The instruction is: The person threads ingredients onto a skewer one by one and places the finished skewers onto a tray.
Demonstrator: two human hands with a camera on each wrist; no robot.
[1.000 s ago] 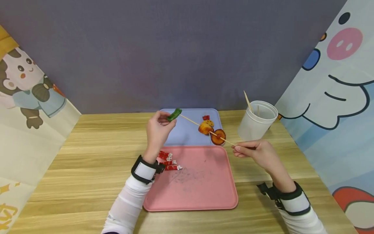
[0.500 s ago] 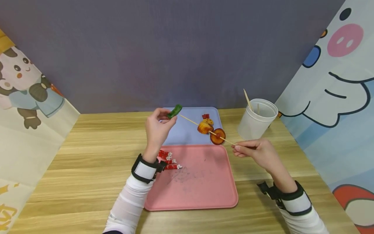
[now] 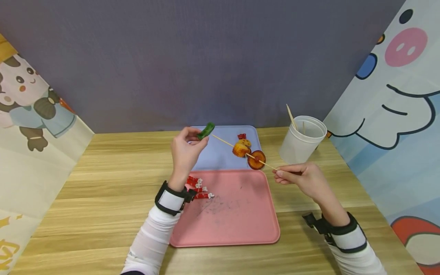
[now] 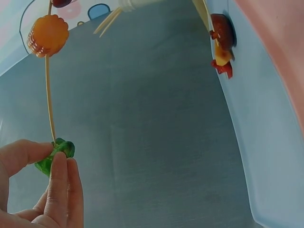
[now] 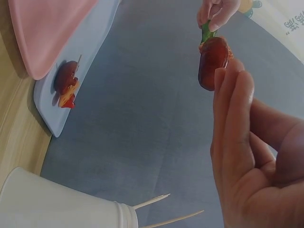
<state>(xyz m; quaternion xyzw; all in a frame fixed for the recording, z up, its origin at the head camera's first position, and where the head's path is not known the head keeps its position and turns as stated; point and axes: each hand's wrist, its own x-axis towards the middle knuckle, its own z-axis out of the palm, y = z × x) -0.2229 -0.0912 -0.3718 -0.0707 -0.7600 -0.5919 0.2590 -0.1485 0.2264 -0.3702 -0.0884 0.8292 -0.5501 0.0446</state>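
Note:
My left hand (image 3: pixel 185 151) pinches a curved green pepper piece (image 3: pixel 206 130) between thumb and fingers above the blue tray. Thumb and fingers of my right hand (image 3: pixel 300 178) grip the near end of a thin wooden skewer (image 3: pixel 222 140). Threaded on that skewer are a round, glossy red-brown piece (image 3: pixel 256 160) nearer the right hand and a corn piece (image 4: pixel 49 35) farther along. In the left wrist view the bare skewer tip comes right at the green pepper piece (image 4: pixel 57 154), between thumb and fingers. The right wrist view shows the red-brown piece (image 5: pixel 212 64) just beyond the right fingertips.
On the blue tray (image 3: pixel 216 158) lies another skewer with brown, yellow and red pieces (image 3: pixel 244 143). The pink tray (image 3: pixel 237 225) in front holds several red pieces with white ends (image 3: pixel 203 196), partly behind the left wrist. A white cup (image 3: pixel 299 143) with skewers stands back right.
The left hand has turned the green pepper piece a little more upright. The right hand and its skewer stay almost where they were; the head view has shifted slightly.

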